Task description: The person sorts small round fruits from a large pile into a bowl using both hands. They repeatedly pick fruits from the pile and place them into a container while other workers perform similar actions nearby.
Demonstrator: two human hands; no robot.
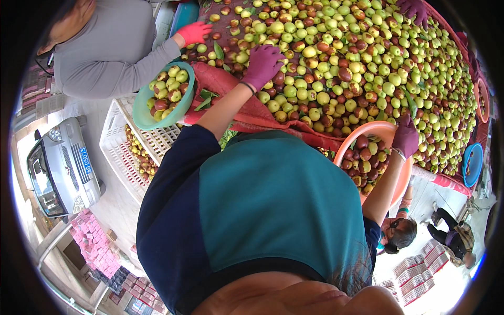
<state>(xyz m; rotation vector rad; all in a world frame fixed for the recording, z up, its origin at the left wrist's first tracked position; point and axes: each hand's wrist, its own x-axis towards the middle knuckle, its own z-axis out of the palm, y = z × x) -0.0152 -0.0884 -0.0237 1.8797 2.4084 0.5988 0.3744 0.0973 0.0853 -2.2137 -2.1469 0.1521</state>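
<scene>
Green and brown jujubes (pixel 323 59) lie thickly over a table lined with red cloth (pixel 252 110). My left hand (pixel 263 67), in a purple glove, rests palm down on the jujubes at the table's near left part; whether it grips one is hidden. At the right, my right hand (pixel 405 136), gloved too, is over the rim of an orange plastic basin (pixel 388 128) that holds mostly brown jujubes (pixel 364 157). A green leaf (pixel 410 103) is at its fingertips; its grip cannot be made out.
A teal basin (pixel 138 112) of jujubes stands on white plastic crates (pixel 114 134) at left. Beside it, a co-worker's red-gloved hand (pixel 195 33) reaches over the table. Another purple-gloved hand (pixel 414 11) is at the far edge. A blue basin (pixel 472 165) is at right.
</scene>
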